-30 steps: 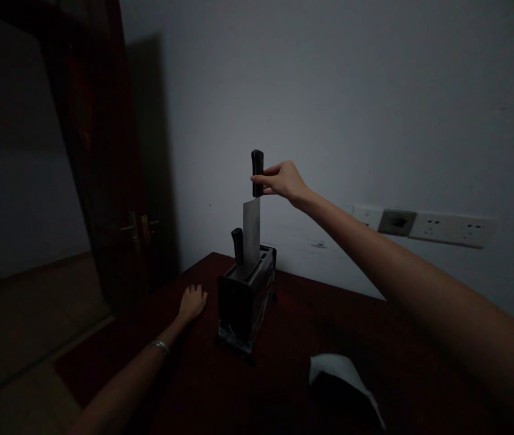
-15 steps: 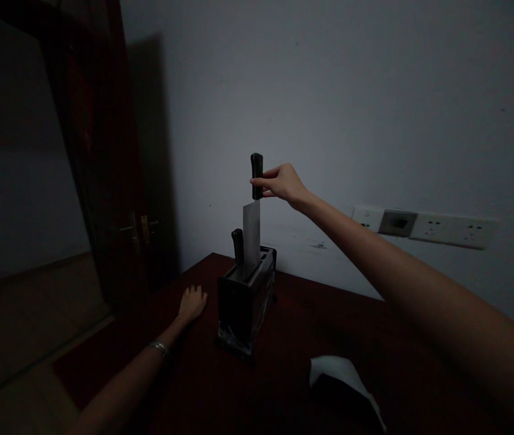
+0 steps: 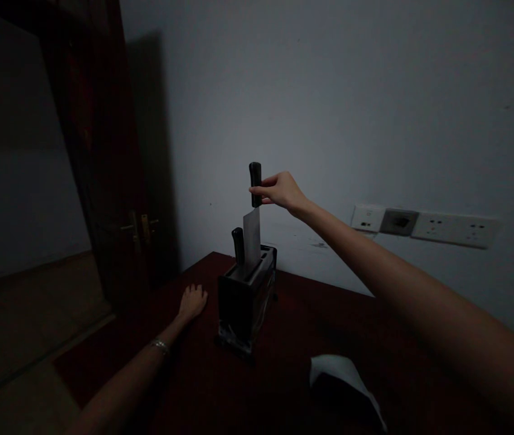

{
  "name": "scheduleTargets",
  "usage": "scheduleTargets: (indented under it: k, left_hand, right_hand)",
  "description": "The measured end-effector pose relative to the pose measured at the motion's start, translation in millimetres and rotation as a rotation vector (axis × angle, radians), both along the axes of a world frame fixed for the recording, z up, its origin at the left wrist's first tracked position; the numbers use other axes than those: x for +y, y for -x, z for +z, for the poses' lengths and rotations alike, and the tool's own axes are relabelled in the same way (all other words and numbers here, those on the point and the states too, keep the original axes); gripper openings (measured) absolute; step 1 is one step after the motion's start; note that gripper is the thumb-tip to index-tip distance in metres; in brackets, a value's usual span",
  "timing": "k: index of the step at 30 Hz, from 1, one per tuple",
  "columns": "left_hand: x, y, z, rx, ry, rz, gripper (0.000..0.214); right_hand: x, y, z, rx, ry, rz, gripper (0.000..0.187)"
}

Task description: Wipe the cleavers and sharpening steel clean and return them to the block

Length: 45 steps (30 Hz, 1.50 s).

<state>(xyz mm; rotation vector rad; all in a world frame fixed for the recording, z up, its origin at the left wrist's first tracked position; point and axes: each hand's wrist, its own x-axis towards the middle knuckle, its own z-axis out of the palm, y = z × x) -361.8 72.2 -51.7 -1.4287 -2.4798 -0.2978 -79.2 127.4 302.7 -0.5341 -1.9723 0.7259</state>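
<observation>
Item 1. Nearest to the camera I logged a pale, folded white object (image 3: 343,370), lying on the dark red table (image 3: 311,320) towards its near edge; the gloom hid what it was.

Item 2. Left forearm, stretched forward low over the table, a thin bracelet (image 3: 159,345) at the wrist. The left hand (image 3: 192,301) lay palm down on the table, fingers loose and gripping nothing, just beside the left face of the knife block (image 3: 243,302); I could not tell whether it touched it.

Item 3. Knife block, dark, upright, well back on the table. One black knife handle (image 3: 237,244) stood out of a slot.

Item 4. Cleaver (image 3: 252,232), held vertical, blade down, its lower part sunk in a slot of the block, the upper blade and the handle clear above it.

Item 5. Right arm, extended nearly straight and raised. The right hand (image 3: 281,190) pinched the cleaver's black handle from the side between thumb and fingertips, wrist bent slightly down.

Item 6. Behind, I noted a grey wall with a row of wall sockets (image 3: 424,225) to the right, and a dark wooden door (image 3: 98,151) to the left with its lever handle (image 3: 130,228).
</observation>
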Motion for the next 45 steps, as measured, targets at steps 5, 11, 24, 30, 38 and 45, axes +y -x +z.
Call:
scheduleTargets:
  k: [5, 11, 24, 30, 38, 45]
  left_hand:
    - [-1, 0, 1.2, 0.013, 0.007, -0.008, 0.042]
    - [1, 2, -0.9, 0.031, 0.017, -0.023, 0.042]
    - [-1, 0, 1.0, 0.025, 0.016, -0.029, 0.042]
    - [-1, -1, 2.6, 0.029, 0.022, -0.021, 0.041]
    - [-2, -3, 5.7, 0.017, 0.025, -0.021, 0.042]
    - [-2, -2, 6.9, 0.004, 0.036, -0.029, 0.042]
  right_hand:
    - [2, -2, -17.0, -0.035, -0.018, 0.002, 0.026]
    - [5, -3, -42.7, -0.068, -0.032, -0.021, 0.025]
    - [2, -4, -89.8, -0.138, -0.022, -0.015, 0.028]
    - [2, -4, -106.7, -0.165, 0.011, -0.037, 0.028]
    - [-1, -7, -118.8, -0.187, 0.016, -0.057, 0.026]
    - [-2, -9, -128.5, -0.191, 0.031, -0.032, 0.024]
